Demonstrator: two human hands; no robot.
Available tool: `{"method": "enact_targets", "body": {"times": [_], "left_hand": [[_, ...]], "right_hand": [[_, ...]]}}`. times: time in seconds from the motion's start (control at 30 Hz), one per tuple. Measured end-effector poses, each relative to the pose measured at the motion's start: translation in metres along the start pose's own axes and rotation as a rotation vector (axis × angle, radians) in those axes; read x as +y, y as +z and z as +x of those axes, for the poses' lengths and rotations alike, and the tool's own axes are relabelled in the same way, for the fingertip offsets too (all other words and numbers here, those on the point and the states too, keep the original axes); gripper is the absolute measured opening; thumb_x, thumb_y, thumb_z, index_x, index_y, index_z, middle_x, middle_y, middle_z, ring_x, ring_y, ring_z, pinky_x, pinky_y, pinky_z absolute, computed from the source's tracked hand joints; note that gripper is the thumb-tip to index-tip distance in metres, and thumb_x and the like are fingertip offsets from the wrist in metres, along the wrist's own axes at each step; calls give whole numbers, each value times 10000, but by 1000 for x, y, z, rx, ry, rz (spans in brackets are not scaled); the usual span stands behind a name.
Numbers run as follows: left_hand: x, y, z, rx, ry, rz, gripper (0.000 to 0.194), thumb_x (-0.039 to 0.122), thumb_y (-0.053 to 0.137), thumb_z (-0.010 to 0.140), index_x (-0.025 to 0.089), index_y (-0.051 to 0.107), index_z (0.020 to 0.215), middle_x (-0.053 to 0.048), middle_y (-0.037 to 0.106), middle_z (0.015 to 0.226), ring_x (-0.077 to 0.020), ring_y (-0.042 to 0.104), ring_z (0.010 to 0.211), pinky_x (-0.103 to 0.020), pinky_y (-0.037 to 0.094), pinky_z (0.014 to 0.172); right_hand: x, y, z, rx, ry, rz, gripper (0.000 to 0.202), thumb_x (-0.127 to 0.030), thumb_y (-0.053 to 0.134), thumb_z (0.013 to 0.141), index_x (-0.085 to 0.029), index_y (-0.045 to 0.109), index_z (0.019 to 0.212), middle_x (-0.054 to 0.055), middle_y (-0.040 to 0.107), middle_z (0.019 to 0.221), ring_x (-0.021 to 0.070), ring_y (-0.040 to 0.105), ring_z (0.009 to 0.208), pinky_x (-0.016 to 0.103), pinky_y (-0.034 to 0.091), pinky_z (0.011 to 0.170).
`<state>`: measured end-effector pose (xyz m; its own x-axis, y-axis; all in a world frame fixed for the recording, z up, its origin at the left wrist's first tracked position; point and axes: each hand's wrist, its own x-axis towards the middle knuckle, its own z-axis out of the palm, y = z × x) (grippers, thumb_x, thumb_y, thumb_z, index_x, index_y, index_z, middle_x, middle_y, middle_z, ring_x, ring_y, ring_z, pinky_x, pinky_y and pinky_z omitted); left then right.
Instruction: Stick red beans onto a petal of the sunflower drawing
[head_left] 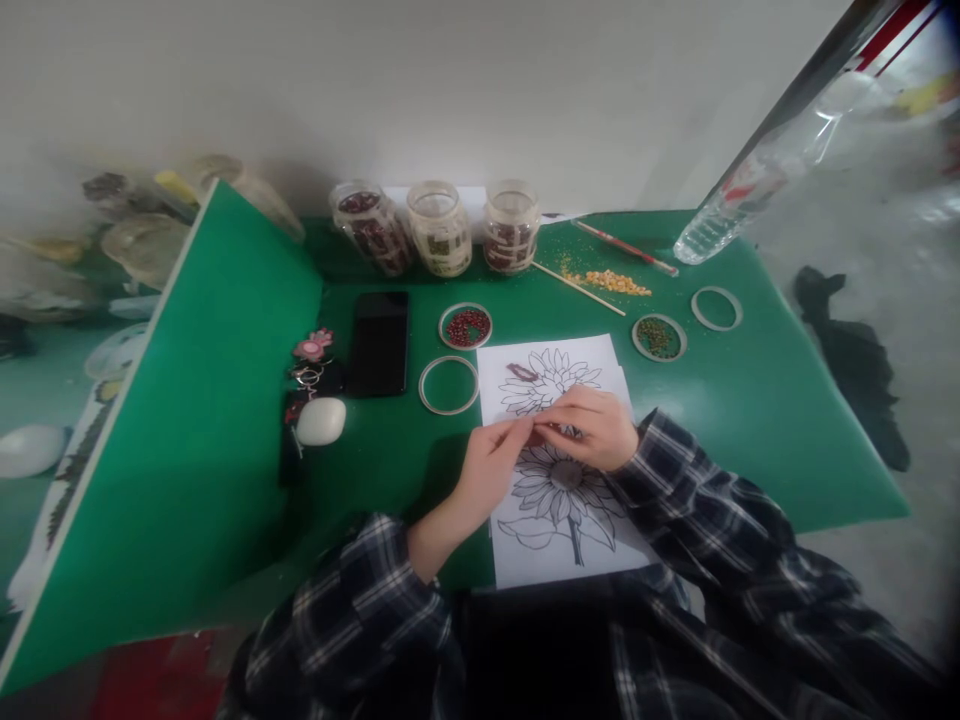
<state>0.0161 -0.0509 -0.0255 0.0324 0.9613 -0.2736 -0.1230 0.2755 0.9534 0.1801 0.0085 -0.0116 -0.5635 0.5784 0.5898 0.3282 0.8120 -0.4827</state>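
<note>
My left hand [491, 462] and my right hand [591, 425] meet above a paper sheet [517, 560] printed with large black-outlined flowers. The fingertips of both are pinched together, and whatever they hold is too small and hidden to name. A dark reddish-brown patch [523, 373] marks one petal of the upper flower. Left of the sheet's top lies a round lid with dark red beans [466, 327], with an empty ring-shaped lid [448, 386] just below it. To the right is a lid with green beans [658, 338].
Three glass jars [439, 230] stand along the wall. Yellow corn kernels [616, 283], a thin wooden stick [577, 289] and a red pen-like stick [625, 247] lie at the back. A phone [379, 343], keys [308, 375], a white case [321, 421], a plastic bottle [709, 232] and a green partition [161, 430] flank the workspace.
</note>
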Motion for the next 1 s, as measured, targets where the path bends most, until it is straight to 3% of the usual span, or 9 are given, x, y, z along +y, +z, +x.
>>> {"method": "enact_targets", "body": {"times": [0.27, 0.53, 0.73, 1.0], "left_hand": [[3, -2, -1, -36, 97, 89, 353, 419, 505, 923, 171, 757, 921, -48, 746, 836, -181, 671, 777, -286, 527, 750], [2, 1, 0, -85, 75, 51, 390, 434, 464, 943, 165, 743, 985, -67, 747, 918, -197, 678, 839, -298, 517, 787], [5, 3, -2, -105, 56, 204, 398, 417, 422, 962, 177, 717, 1079, -55, 756, 887, -211, 688, 870, -311, 494, 834], [3, 5, -2, -110, 83, 275, 388, 390, 406, 966, 186, 736, 963, -41, 756, 829, -199, 691, 810, -289, 489, 781]], "right_hand": [[-3, 2, -2, -9, 264, 193, 87, -229, 665, 834, -212, 737, 878, 30, 690, 752, 123, 610, 658, 272, 530, 589], [2, 1, 2, -67, 374, 271, 66, -220, 667, 801, -197, 725, 779, 7, 668, 681, 96, 546, 563, 248, 475, 524], [19, 8, 5, -9, 546, 109, 109, -270, 654, 829, -187, 721, 803, 4, 634, 682, 100, 526, 579, 255, 456, 548], [34, 26, 6, -97, 440, -54, 137, -250, 585, 888, -196, 707, 853, 26, 642, 742, 128, 561, 652, 279, 471, 602]]}}
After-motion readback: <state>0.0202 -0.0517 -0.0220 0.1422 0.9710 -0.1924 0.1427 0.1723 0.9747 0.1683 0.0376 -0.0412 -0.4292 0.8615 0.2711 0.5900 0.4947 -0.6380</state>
